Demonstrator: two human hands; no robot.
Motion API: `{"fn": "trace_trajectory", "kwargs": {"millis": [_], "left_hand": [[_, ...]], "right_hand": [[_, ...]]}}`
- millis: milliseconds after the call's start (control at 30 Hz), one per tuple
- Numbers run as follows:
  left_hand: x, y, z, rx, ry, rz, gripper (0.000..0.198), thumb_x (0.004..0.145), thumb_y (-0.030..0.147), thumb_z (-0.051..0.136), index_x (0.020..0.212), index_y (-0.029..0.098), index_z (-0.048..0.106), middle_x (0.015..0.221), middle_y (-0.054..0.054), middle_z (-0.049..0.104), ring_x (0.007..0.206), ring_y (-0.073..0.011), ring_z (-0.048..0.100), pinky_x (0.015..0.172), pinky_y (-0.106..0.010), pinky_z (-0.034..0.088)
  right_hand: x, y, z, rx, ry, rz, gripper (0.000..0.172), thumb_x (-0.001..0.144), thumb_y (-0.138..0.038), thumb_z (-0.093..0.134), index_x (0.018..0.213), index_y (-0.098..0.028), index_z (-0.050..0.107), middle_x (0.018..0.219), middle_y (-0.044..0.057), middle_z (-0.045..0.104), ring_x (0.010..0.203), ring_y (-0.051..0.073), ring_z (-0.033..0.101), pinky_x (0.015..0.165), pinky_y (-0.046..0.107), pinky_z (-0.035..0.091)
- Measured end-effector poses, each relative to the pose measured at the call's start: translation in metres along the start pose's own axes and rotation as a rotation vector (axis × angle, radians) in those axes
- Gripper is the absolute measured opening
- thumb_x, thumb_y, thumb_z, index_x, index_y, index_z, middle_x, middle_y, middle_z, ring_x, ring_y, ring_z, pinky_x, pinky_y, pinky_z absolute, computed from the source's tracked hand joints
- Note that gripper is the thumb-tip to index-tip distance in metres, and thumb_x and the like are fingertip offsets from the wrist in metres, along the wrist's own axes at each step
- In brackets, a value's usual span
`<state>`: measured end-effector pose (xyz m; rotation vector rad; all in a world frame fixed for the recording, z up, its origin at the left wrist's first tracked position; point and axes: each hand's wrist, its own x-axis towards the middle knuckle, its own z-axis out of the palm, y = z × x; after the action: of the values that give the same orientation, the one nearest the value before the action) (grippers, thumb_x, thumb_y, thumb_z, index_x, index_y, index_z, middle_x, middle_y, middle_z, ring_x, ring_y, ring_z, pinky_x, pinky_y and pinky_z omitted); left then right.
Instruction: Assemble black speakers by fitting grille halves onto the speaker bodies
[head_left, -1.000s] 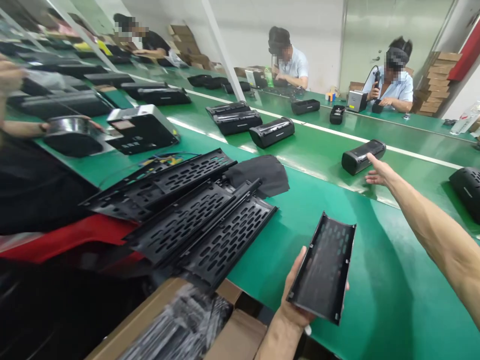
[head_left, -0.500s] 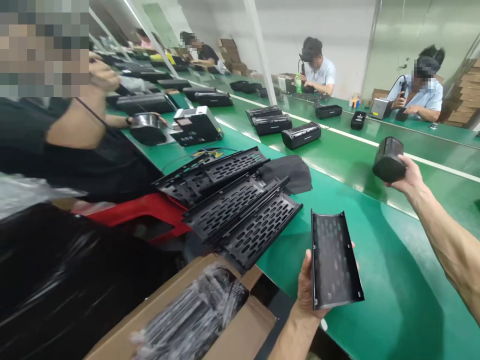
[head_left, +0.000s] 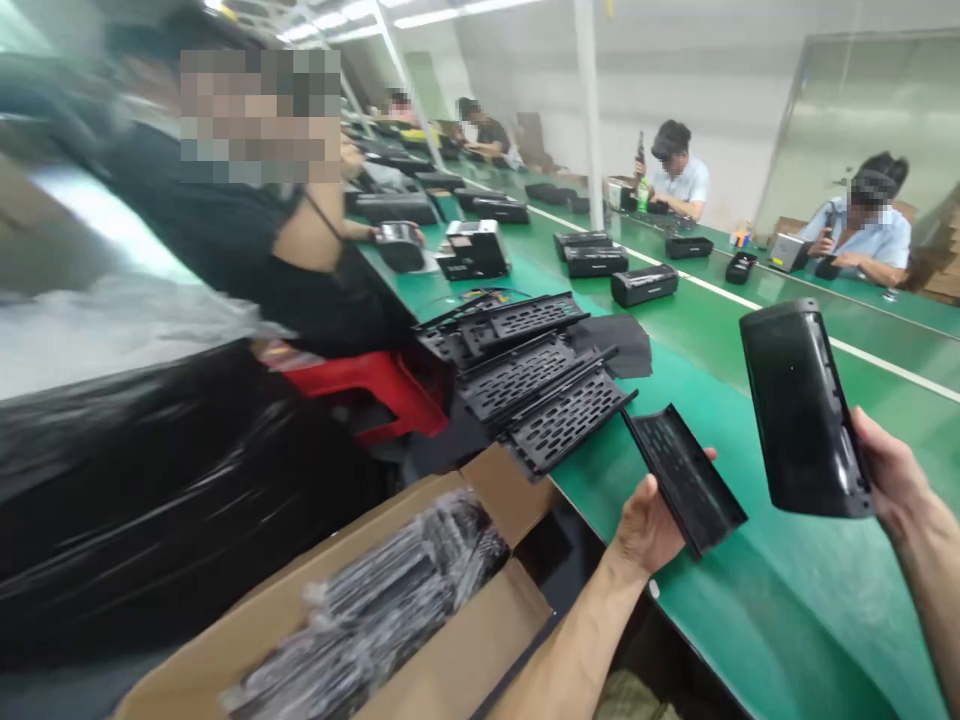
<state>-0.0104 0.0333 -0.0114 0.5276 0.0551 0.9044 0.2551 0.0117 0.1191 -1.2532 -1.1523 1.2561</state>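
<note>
My left hand (head_left: 649,525) is closed around a black slotted plastic cover (head_left: 686,480), its hollow inner side turned up, held over the green table's near edge. To the right, my right hand (head_left: 896,465) grips a black speaker-like housing (head_left: 802,410) by its right side. The housing is raised above the table and shows a glossy, smooth face. Its far side is hidden. The two parts are apart. Left of my left hand, several slotted black covers (head_left: 570,415) lie in an overlapping pile beside a dark cloth-like sheet (head_left: 619,345).
An open cardboard box (head_left: 457,640) with plastic-wrapped parts stands below the table edge. Next to it is a red stool (head_left: 367,385). A co-worker in dark clothes (head_left: 247,250) sits at the left. Several black housings (head_left: 645,286) stand on the green table (head_left: 795,640).
The housing in my right hand has come nearer and turned, now showing its long glossy face. My left hand has tilted the cover over to the left. The view has swung left.
</note>
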Motion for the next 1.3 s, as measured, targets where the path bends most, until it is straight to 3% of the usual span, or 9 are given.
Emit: {"fn": "trace_trajectory", "kwargs": {"millis": [100,200,300,467,733,967,1133,1200,1300], "left_hand": [[0.007,-0.005,0.008,0.040,-0.006,0.000,0.076,0.078,0.052,0.086,0.143,0.016,0.066,0.132,-0.015,0.076,0.129,-0.0389,0.067,0.108,-0.048,0.052],[0.012,-0.010,0.015,0.095,0.027,0.040,0.080,0.072,0.043,0.092,0.143,0.022,0.065,0.118,-0.012,0.080,0.121,-0.0379,0.071,0.098,-0.046,0.056],[0.014,-0.013,0.019,0.136,0.088,0.054,0.076,0.066,0.038,0.096,0.136,0.026,0.068,0.117,-0.009,0.080,0.110,-0.0341,0.075,0.084,-0.040,0.059],[0.017,-0.015,0.019,0.149,0.081,0.056,0.087,0.062,0.036,0.098,0.141,0.028,0.063,0.136,-0.011,0.073,0.116,-0.0383,0.072,0.082,-0.042,0.060],[0.022,-0.019,0.014,0.182,0.106,0.067,0.092,0.059,0.039,0.101,0.142,0.027,0.062,0.128,-0.013,0.076,0.112,-0.0379,0.073,0.076,-0.038,0.060],[0.024,-0.016,0.017,0.239,0.233,0.073,0.098,0.054,0.035,0.103,0.143,0.027,0.062,0.123,-0.009,0.077,0.099,-0.0312,0.074,0.064,-0.031,0.060],[0.021,-0.021,0.019,0.224,0.300,0.167,0.087,0.058,0.033,0.102,0.138,0.028,0.066,0.102,-0.005,0.079,0.086,-0.0247,0.073,0.067,-0.032,0.060],[0.019,-0.021,0.017,0.237,0.296,0.149,0.083,0.058,0.037,0.103,0.134,0.027,0.069,0.101,-0.005,0.078,0.092,-0.0265,0.074,0.072,-0.036,0.062],[0.015,-0.003,0.011,0.285,0.227,0.066,0.081,0.062,0.061,0.096,0.129,0.022,0.071,0.117,-0.013,0.076,0.109,-0.0358,0.072,0.083,-0.048,0.063]], "right_hand": [[-0.008,-0.032,-0.001,-0.399,0.022,-0.009,0.100,0.077,-0.070,0.078,0.162,-0.030,0.044,0.139,0.011,0.071,0.112,0.038,0.074,0.094,0.049,0.062],[-0.013,-0.045,0.020,-0.826,0.003,-0.135,0.106,0.075,-0.068,0.080,0.166,-0.033,0.037,0.144,0.011,0.065,0.119,0.038,0.070,0.101,0.050,0.058],[-0.015,-0.038,0.044,-1.040,-0.062,-0.196,0.098,0.082,-0.067,0.071,0.167,-0.033,0.036,0.139,0.013,0.064,0.116,0.036,0.070,0.099,0.051,0.057],[-0.013,-0.020,0.062,-1.185,-0.114,-0.183,0.095,0.089,-0.062,0.064,0.171,-0.035,0.024,0.132,0.012,0.061,0.103,0.031,0.071,0.089,0.047,0.058],[-0.014,-0.011,0.062,-1.295,-0.171,-0.196,0.097,0.091,-0.060,0.062,0.172,-0.030,0.019,0.122,0.013,0.062,0.099,0.031,0.071,0.083,0.044,0.057],[-0.009,-0.003,0.049,-1.229,-0.223,-0.251,0.107,0.085,-0.054,0.074,0.172,-0.031,0.017,0.139,0.016,0.058,0.117,0.036,0.067,0.094,0.050,0.057],[-0.032,0.044,0.038,-1.046,0.057,-0.539,0.111,0.081,-0.060,0.081,0.169,-0.034,0.020,0.165,0.018,0.033,0.148,0.045,0.044,0.112,0.063,0.048],[-0.038,0.064,0.036,-0.953,0.185,-0.603,0.099,0.085,-0.060,0.079,0.164,-0.031,0.029,0.159,0.019,0.039,0.146,0.044,0.046,0.114,0.065,0.045],[-0.044,0.076,0.029,-0.828,0.244,-0.578,0.079,0.085,-0.058,0.079,0.151,-0.029,0.046,0.145,0.015,0.052,0.137,0.040,0.054,0.115,0.062,0.045]]}}
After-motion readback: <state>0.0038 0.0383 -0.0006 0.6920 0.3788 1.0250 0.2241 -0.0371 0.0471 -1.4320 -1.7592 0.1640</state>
